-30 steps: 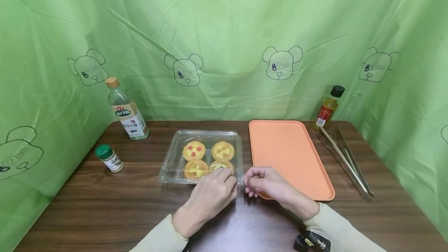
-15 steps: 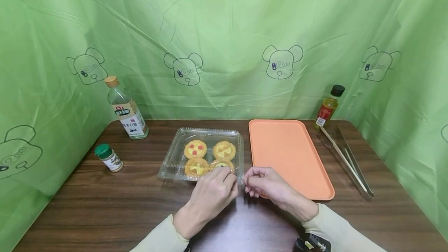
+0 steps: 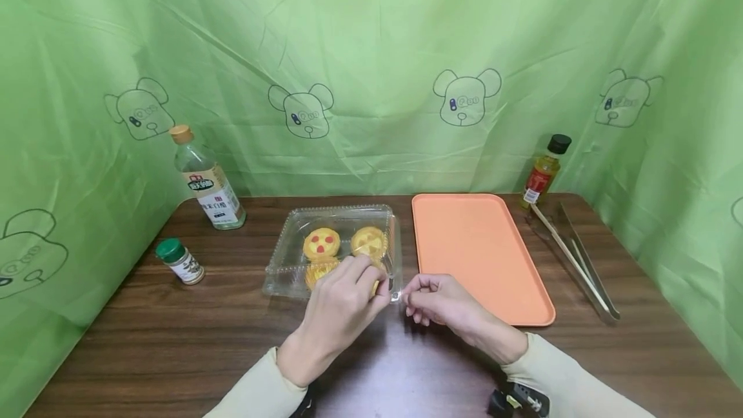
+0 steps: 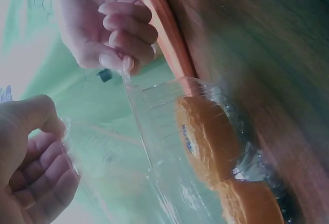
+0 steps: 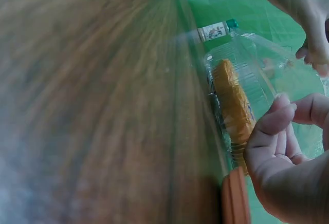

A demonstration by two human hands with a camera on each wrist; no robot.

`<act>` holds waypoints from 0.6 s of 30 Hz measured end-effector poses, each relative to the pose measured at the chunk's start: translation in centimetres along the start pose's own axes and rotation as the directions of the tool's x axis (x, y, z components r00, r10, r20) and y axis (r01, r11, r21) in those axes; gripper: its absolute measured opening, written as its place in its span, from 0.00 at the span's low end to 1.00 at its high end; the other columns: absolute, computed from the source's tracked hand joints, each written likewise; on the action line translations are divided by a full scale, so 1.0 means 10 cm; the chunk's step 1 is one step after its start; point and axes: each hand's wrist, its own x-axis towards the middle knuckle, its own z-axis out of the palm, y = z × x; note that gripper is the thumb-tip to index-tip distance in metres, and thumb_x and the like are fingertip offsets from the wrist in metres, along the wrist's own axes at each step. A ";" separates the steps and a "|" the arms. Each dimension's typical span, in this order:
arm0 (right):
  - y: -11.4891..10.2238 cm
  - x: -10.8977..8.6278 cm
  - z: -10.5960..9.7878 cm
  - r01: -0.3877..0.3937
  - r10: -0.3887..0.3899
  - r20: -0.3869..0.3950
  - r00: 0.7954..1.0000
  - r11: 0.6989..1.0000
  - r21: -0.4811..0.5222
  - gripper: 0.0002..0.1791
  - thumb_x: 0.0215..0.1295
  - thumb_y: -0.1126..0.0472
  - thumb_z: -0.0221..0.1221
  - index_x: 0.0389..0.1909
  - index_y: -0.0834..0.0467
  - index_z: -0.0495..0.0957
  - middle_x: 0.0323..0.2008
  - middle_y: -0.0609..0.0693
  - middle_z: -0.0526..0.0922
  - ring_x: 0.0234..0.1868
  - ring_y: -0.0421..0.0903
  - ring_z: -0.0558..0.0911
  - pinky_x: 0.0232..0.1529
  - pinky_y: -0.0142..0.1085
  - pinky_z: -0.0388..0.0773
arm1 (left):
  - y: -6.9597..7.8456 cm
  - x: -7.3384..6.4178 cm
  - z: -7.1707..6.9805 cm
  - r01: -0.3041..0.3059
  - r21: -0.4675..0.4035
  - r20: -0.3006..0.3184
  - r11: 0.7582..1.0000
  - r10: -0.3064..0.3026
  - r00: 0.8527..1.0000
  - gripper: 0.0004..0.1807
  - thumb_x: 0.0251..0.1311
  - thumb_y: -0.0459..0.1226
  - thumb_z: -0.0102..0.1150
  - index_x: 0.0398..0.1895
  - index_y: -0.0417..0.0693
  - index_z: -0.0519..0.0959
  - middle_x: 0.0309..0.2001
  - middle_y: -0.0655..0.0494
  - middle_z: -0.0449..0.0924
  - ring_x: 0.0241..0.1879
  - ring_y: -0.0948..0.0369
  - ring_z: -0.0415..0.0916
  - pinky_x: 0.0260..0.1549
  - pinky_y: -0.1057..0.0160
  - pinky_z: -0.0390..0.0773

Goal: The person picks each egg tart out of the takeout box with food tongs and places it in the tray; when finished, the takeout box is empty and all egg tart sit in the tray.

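Note:
A clear plastic clamshell box (image 3: 281,276) sits on the table with several egg tarts (image 3: 322,244) inside. Its lid (image 4: 97,152) is partly raised at the front, apart from the base rim in the left wrist view. My left hand (image 3: 342,302) pinches the lid's front edge near the right corner. With thumb and forefinger, my right hand (image 3: 447,302) pinches the base's front right corner, seen also in the left wrist view. The left hand hides part of the front tarts in the head view.
An orange tray (image 3: 476,244) lies right of the box, partly under the right hand. Tongs (image 3: 580,263) and an oil bottle (image 3: 541,176) are farther right. A vinegar bottle (image 3: 211,189) and a green-capped shaker (image 3: 181,263) stand left. A green cloth (image 3: 371,31) surrounds the table.
My left hand has risen slightly and tilted, lifting the lid's front edge away from the base. My right hand has stayed at the corner.

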 end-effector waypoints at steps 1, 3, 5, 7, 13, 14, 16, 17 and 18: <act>0.00 0.01 0.00 -0.004 0.004 0.009 1.000 1.000 0.012 0.08 0.65 0.70 0.59 0.42 0.71 0.78 0.29 0.54 0.83 0.27 0.42 0.78 0.27 0.28 0.76 | -0.01 0.00 -0.02 0.002 -0.005 0.011 1.000 -0.002 1.000 0.04 0.54 0.28 0.62 0.27 0.45 0.82 0.30 0.58 0.78 0.24 0.64 0.72 0.22 0.75 0.76; -0.01 0.02 0.00 -0.026 0.024 0.035 0.999 0.999 0.040 0.09 0.67 0.69 0.59 0.43 0.71 0.78 0.31 0.54 0.83 0.29 0.42 0.79 0.28 0.28 0.77 | -0.02 0.00 -0.05 -0.001 -0.010 0.036 1.000 0.001 0.999 0.04 0.54 0.28 0.63 0.27 0.45 0.82 0.30 0.59 0.78 0.25 0.64 0.73 0.22 0.75 0.77; -0.02 0.03 -0.01 -0.037 0.034 0.055 0.998 0.997 0.069 0.11 0.70 0.67 0.59 0.46 0.72 0.77 0.33 0.56 0.83 0.31 0.43 0.81 0.31 0.30 0.80 | -0.02 0.00 -0.05 -0.002 -0.018 0.054 1.000 0.003 0.999 0.03 0.54 0.28 0.64 0.27 0.45 0.82 0.30 0.59 0.78 0.25 0.64 0.73 0.22 0.75 0.77; -0.03 0.04 0.00 -0.028 0.023 0.054 0.998 0.995 0.099 0.14 0.72 0.66 0.60 0.50 0.72 0.75 0.36 0.58 0.85 0.32 0.45 0.83 0.34 0.31 0.83 | -0.02 -0.01 -0.05 0.001 -0.025 0.059 1.000 0.001 0.998 0.04 0.54 0.28 0.65 0.27 0.45 0.82 0.30 0.59 0.77 0.26 0.64 0.74 0.23 0.75 0.77; -0.03 0.09 0.09 0.067 -0.064 -0.025 0.998 0.989 0.135 0.26 0.71 0.70 0.62 0.64 0.74 0.64 0.36 0.60 0.86 0.32 0.48 0.88 0.38 0.39 0.88 | 0.00 -0.02 -0.02 -0.011 -0.052 0.050 0.999 0.013 0.999 0.04 0.54 0.28 0.68 0.28 0.44 0.84 0.30 0.59 0.78 0.28 0.64 0.75 0.26 0.74 0.79; -0.03 0.10 0.10 0.080 -0.075 -0.042 0.996 0.988 0.129 0.28 0.70 0.71 0.62 0.66 0.74 0.63 0.35 0.60 0.86 0.31 0.48 0.88 0.38 0.40 0.88 | 0.00 -0.02 -0.02 -0.012 -0.055 0.051 0.998 0.015 0.999 0.04 0.54 0.28 0.69 0.29 0.44 0.84 0.31 0.59 0.78 0.28 0.64 0.76 0.26 0.74 0.79; -0.02 0.10 0.13 0.100 -0.093 -0.076 0.993 0.990 0.101 0.30 0.70 0.72 0.62 0.68 0.74 0.62 0.33 0.58 0.85 0.30 0.48 0.88 0.37 0.41 0.88 | 0.00 -0.03 -0.02 -0.009 -0.065 0.060 0.998 0.013 0.998 0.04 0.55 0.28 0.69 0.29 0.44 0.84 0.31 0.59 0.78 0.29 0.64 0.76 0.26 0.73 0.79; -0.01 0.11 0.14 0.108 -0.101 -0.089 0.991 0.991 0.083 0.31 0.69 0.72 0.62 0.69 0.74 0.61 0.33 0.58 0.85 0.30 0.48 0.87 0.37 0.41 0.88 | -0.01 -0.04 -0.02 -0.008 -0.066 0.066 0.998 0.012 0.998 0.05 0.55 0.27 0.69 0.29 0.45 0.84 0.31 0.59 0.77 0.29 0.64 0.76 0.26 0.73 0.79; -0.01 0.11 0.15 0.115 -0.108 -0.101 0.989 0.991 0.067 0.32 0.69 0.73 0.62 0.70 0.74 0.61 0.32 0.58 0.84 0.29 0.48 0.87 0.37 0.41 0.88 | -0.01 -0.05 -0.03 -0.006 -0.068 0.074 0.998 0.011 0.997 0.05 0.55 0.27 0.68 0.30 0.45 0.84 0.32 0.59 0.77 0.30 0.63 0.76 0.26 0.73 0.79</act>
